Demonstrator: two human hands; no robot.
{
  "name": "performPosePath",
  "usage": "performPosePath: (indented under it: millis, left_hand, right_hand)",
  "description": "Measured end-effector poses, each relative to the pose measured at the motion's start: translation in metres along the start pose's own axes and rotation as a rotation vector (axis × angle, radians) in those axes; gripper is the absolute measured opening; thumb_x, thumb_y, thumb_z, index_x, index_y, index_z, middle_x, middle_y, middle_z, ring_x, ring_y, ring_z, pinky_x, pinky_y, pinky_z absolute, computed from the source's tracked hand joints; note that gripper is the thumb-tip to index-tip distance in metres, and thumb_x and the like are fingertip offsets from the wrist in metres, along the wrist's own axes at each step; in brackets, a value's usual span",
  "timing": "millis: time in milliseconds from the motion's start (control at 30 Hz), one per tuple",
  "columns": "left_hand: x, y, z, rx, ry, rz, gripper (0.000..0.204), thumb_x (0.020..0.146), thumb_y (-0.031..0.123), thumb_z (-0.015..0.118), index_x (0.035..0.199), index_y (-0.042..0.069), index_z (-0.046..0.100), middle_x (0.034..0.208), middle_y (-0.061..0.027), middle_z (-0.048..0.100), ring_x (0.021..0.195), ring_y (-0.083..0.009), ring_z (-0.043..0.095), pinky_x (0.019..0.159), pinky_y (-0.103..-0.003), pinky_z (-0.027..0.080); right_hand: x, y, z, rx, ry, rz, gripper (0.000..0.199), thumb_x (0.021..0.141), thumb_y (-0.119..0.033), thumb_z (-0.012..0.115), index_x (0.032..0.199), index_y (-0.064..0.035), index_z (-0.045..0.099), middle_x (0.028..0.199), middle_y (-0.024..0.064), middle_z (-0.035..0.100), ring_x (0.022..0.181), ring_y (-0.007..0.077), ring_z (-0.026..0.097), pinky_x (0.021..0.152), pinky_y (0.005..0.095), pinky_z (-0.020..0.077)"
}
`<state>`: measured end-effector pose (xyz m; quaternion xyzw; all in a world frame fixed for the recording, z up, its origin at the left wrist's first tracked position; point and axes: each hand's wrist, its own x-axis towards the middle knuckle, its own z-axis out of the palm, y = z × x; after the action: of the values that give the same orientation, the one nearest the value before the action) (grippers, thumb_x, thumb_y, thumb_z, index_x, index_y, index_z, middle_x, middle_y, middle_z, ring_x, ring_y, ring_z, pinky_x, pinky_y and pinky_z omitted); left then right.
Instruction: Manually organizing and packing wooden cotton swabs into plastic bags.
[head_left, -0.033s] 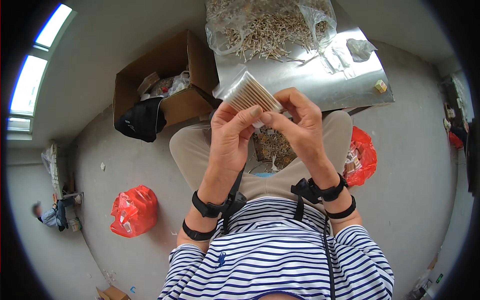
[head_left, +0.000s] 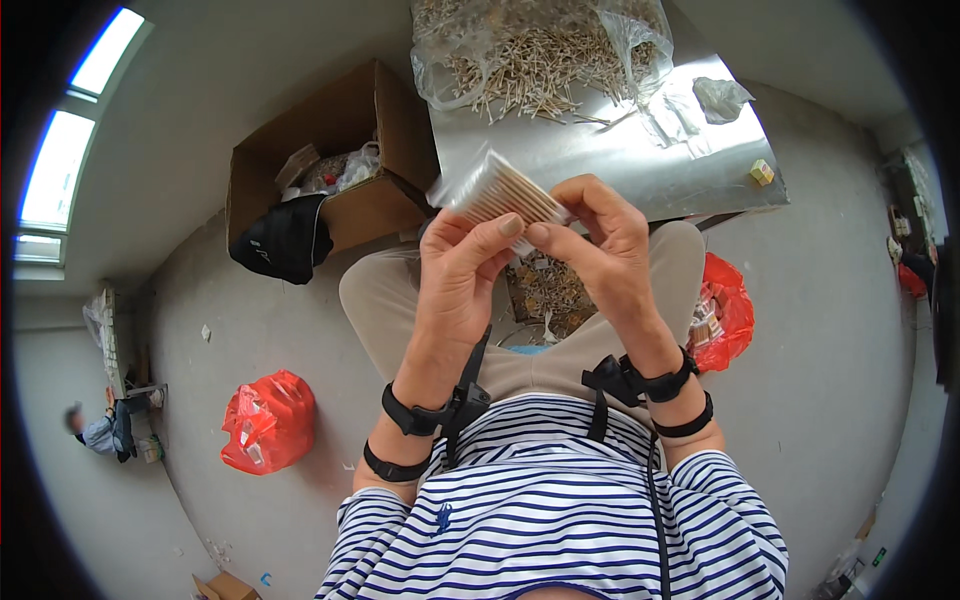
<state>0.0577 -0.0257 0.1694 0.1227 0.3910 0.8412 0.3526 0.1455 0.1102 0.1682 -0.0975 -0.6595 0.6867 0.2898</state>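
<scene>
Above my lap, both hands hold a small clear plastic bag of cotton swabs (head_left: 502, 195). The swabs lie side by side in a row, and the bag's loose end points up and to the left. My left hand (head_left: 468, 245) is closed on the lower left part, its thumb across the front. My right hand (head_left: 600, 235) pinches the lower right edge between thumb and fingers, and its thumb tip is close to the left thumb. Behind the bag, the fingertips are partly hidden.
A metal table (head_left: 560, 150) ahead bears a heap of loose cotton swabs (head_left: 545, 70), crumpled clear plastic (head_left: 722, 100) and a small yellow box (head_left: 762, 172). Left stands an open cardboard box (head_left: 350, 215) with a black cloth item (head_left: 283, 240). Red plastic bags (head_left: 268, 422) flank me. A person (head_left: 100, 432) sits far left.
The bag of swabs has tilted slightly, its loose end a little lower. Both hands keep their grip, with only small finger shifts.
</scene>
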Motion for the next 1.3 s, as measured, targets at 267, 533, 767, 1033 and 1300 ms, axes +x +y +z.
performPosePath:
  millis: [267, 533, 767, 1033, 1300]
  left_hand:
    - [0.001, 0.032, -0.006, 0.51, -0.011, 0.212, 0.017, 0.095, 0.012, 0.063, 0.105, -0.001, 0.066, 0.094, -0.0053, 0.068, 0.084, -0.0088, 0.062, 0.078, -0.022, 0.048]
    - [-0.007, 0.029, -0.003, 0.13, -0.029, 0.133, 0.017, 0.097, 0.015, 0.061, 0.103, 0.0, 0.066, 0.098, -0.0081, 0.068, 0.085, -0.0102, 0.062, 0.08, -0.024, 0.049]
    - [-0.01, 0.03, -0.004, 0.027, -0.188, 0.11, 0.032, 0.094, 0.024, 0.067, 0.11, -0.003, 0.063, 0.105, -0.01, 0.068, 0.093, -0.0135, 0.064, 0.087, -0.029, 0.051]
    - [-0.016, 0.027, 0.006, 0.247, -0.07, 0.2, 0.022, 0.087, 0.009, 0.07, 0.106, -0.002, 0.068, 0.097, -0.0079, 0.071, 0.082, -0.0099, 0.064, 0.077, -0.025, 0.052]
    - [-0.016, 0.029, 0.007, 0.394, -0.075, 0.233, 0.011, 0.089, 0.001, 0.065, 0.099, -0.003, 0.069, 0.09, -0.0076, 0.07, 0.078, -0.01, 0.063, 0.074, -0.024, 0.052]
  right_hand:
    - [0.0, -0.015, -0.02, -0.156, -0.144, -0.038, 0.018, 0.08, -0.009, 0.073, 0.09, -0.002, 0.06, 0.079, 0.0015, 0.059, 0.077, 0.0095, 0.053, 0.073, 0.0246, 0.0447]
    - [-0.007, -0.018, -0.012, 0.146, -0.023, 0.063, 0.018, 0.093, -0.014, 0.064, 0.104, -0.0013, 0.056, 0.086, -0.0035, 0.055, 0.078, 0.0034, 0.048, 0.071, 0.0188, 0.0403]
    - [-0.006, -0.011, -0.01, 0.152, 0.042, 0.034, 0.018, 0.098, -0.016, 0.055, 0.109, -0.002, 0.055, 0.091, -0.0028, 0.053, 0.081, 0.0037, 0.044, 0.073, 0.0185, 0.0389]
    - [-0.006, -0.011, -0.004, 0.177, 0.06, 0.043, 0.017, 0.099, -0.015, 0.053, 0.11, -0.0019, 0.055, 0.094, -0.0021, 0.053, 0.085, 0.0041, 0.045, 0.077, 0.0188, 0.0391]
    - [-0.005, -0.012, -0.006, 0.183, 0.042, 0.014, 0.017, 0.099, -0.014, 0.053, 0.11, -0.0017, 0.055, 0.094, -0.0023, 0.054, 0.084, 0.0036, 0.045, 0.077, 0.0185, 0.039]
